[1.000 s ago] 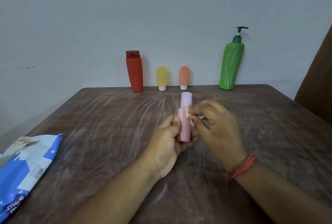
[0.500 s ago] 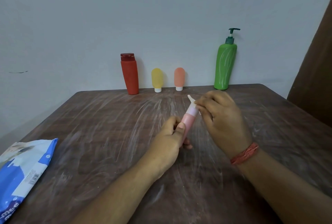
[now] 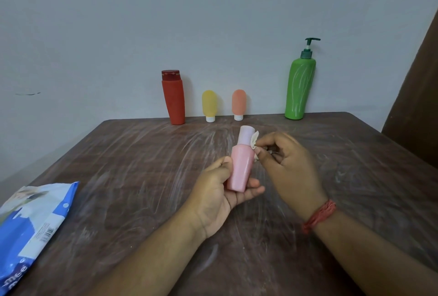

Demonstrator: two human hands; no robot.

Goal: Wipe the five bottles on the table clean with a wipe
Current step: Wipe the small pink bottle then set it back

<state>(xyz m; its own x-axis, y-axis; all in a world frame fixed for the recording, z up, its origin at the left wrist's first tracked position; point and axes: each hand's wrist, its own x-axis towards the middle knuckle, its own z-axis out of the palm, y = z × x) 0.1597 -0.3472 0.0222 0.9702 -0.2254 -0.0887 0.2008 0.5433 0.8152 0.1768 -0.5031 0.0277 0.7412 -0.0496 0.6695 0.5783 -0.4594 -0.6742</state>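
Observation:
My left hand (image 3: pixel 218 191) holds a pink bottle (image 3: pixel 239 167) with a pale lilac cap upright above the middle of the table, thumb on its left side and fingers under its base. My right hand (image 3: pixel 288 167) pinches a small crumpled white wipe (image 3: pixel 255 140) against the bottle's right shoulder, just below the cap. Along the back edge by the wall stand a red bottle (image 3: pixel 173 97), a small yellow bottle (image 3: pixel 209 105), a small orange bottle (image 3: pixel 239 104) and a tall green pump bottle (image 3: pixel 299 87).
A blue and white pack of wipes (image 3: pixel 30 229) lies at the table's front left edge. The dark brown table (image 3: pixel 132 177) is streaked with whitish smears. A dark brown panel (image 3: pixel 417 96) rises at the far right.
The pink bottle has come back from a tilt to upright in my left hand. The wipe in my right hand has slid from the cap tip down to the bottle's shoulder.

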